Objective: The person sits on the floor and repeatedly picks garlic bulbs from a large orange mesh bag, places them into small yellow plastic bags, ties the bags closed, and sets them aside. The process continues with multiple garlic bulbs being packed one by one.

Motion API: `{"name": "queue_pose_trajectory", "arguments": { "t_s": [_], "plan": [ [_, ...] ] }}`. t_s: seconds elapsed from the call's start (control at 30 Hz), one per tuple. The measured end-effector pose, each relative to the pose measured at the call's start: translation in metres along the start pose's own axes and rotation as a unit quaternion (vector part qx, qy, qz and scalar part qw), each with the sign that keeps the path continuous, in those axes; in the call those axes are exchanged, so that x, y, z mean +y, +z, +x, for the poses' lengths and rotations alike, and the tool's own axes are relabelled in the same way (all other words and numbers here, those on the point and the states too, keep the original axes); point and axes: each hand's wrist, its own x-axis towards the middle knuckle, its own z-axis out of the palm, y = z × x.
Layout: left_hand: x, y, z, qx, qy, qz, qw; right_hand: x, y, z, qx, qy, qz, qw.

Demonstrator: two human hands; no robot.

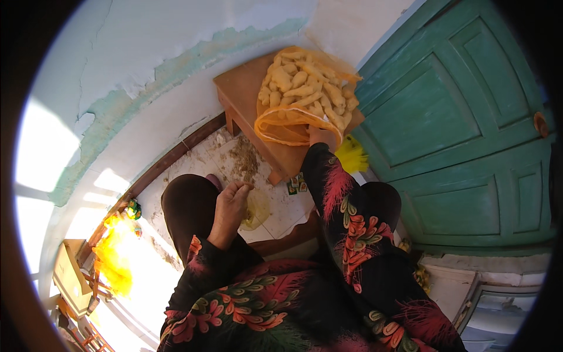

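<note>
An orange mesh bag (pixel 281 132), full of pale, knobbly root pieces that look like ginger (pixel 303 81), lies on a low brown wooden table (pixel 242 81) with its mouth towards me. My right hand (pixel 320 134) reaches into the mouth of the bag; its fingers are partly hidden by mesh and roots, so whether they grip anything does not show. My left hand (pixel 231 204) is raised above my left thigh, away from the bag, with its fingers curled and the thumb against them. Whether something small is held there cannot be told. A thin yellowish mesh piece (pixel 255 211) lies on the floor beyond it.
Small printed packets (pixel 297 184) lie by the table leg. Yellow netting (pixel 352 154) is beside the table, near a green panelled door (pixel 422 110). More orange mesh (pixel 114 255) lies in sunlight at left, by a cardboard box (pixel 72 277). Dirt (pixel 244 160) covers some floor tiles.
</note>
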Motion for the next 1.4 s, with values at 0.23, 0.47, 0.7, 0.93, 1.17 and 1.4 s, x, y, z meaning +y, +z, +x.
{"name": "queue_pose_trajectory", "arguments": {
  "t_s": [0.23,0.47,0.7,0.93,1.17,1.4],
  "plan": [
    [-0.011,0.0,0.002,0.016,0.052,0.054,0.997,0.014,-0.07,-0.017,-0.374,0.155,0.244,0.881],
    [-0.011,0.008,0.003,0.015,0.066,0.089,0.994,0.026,-0.133,-0.075,-0.395,0.083,0.237,0.884],
    [0.004,0.015,-0.015,0.002,0.088,0.066,0.994,0.046,-0.16,-0.147,-0.521,0.088,0.4,0.749],
    [0.026,0.037,-0.046,-0.08,0.1,0.018,0.992,0.026,-0.154,-0.191,-0.601,0.03,0.37,0.708],
    [0.023,0.043,-0.055,-0.044,0.139,0.166,0.975,0.039,-0.162,-0.193,-0.509,-0.125,0.21,0.825],
    [0.016,0.066,-0.063,-0.052,0.213,0.28,0.935,0.043,-0.155,-0.211,-0.291,-0.442,0.013,0.848]
  ]
}}
